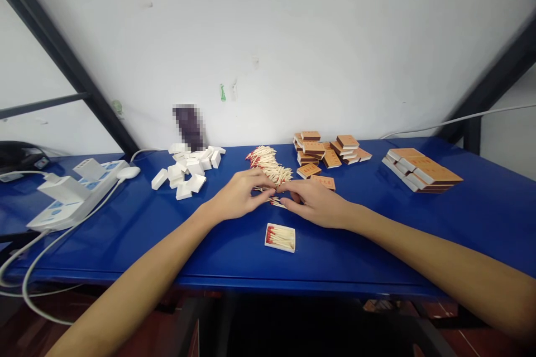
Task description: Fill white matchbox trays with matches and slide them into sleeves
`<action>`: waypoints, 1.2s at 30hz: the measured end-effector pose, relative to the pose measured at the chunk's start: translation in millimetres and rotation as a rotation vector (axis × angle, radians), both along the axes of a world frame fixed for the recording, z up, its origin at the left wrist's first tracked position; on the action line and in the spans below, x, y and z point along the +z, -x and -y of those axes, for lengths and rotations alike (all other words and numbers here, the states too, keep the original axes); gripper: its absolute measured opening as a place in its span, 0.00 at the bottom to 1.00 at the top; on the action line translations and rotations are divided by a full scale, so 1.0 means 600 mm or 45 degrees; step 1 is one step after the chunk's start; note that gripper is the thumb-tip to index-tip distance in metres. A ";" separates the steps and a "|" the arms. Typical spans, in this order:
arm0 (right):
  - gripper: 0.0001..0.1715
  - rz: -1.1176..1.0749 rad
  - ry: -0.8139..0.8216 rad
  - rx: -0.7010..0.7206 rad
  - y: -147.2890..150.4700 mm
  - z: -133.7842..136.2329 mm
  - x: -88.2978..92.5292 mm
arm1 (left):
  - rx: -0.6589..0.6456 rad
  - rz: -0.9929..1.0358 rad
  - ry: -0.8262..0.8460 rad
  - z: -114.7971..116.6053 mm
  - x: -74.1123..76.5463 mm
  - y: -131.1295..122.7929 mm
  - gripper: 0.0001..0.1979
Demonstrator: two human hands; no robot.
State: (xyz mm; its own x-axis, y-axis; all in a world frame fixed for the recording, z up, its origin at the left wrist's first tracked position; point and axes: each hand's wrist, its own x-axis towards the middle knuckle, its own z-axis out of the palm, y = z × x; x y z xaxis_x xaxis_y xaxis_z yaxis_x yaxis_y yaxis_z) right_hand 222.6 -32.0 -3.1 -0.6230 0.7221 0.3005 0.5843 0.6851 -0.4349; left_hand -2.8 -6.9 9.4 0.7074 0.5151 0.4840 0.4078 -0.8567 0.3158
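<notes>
A heap of red-tipped matches (268,160) lies on the blue table. At its near edge, my left hand (240,195) curls its fingers and thumb around some matches. Facing it from the other side, my right hand (320,202) has its fingers bent in on the same matches, the fingertips of both hands almost meeting. Part of what they grip is hidden behind the fingers. A few loose matches (276,201) show between the thumbs. Closer to me sits a white matchbox tray (280,246) holding a layer of matches, heads to the left.
White empty matchbox trays (184,189) are piled at left, near a blurred dark object (190,127). Orange matchbox sleeves (313,148) are heaped right of the matches. Stacked matchboxes (422,170) stand farther right. A power strip (79,201) with cables occupies the left end.
</notes>
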 end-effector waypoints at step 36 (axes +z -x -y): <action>0.07 0.111 -0.086 0.081 -0.007 -0.005 -0.008 | 0.112 -0.224 0.260 -0.011 -0.008 0.021 0.05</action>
State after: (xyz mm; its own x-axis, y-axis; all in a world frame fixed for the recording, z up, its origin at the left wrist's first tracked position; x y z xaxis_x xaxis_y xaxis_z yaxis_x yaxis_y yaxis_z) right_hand 226.5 -29.0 -7.8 -0.6928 0.6603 0.2898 0.5725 0.7480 -0.3358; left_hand -15.6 -0.2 4.5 0.7196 0.6525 0.2374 0.5416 -0.7414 0.3962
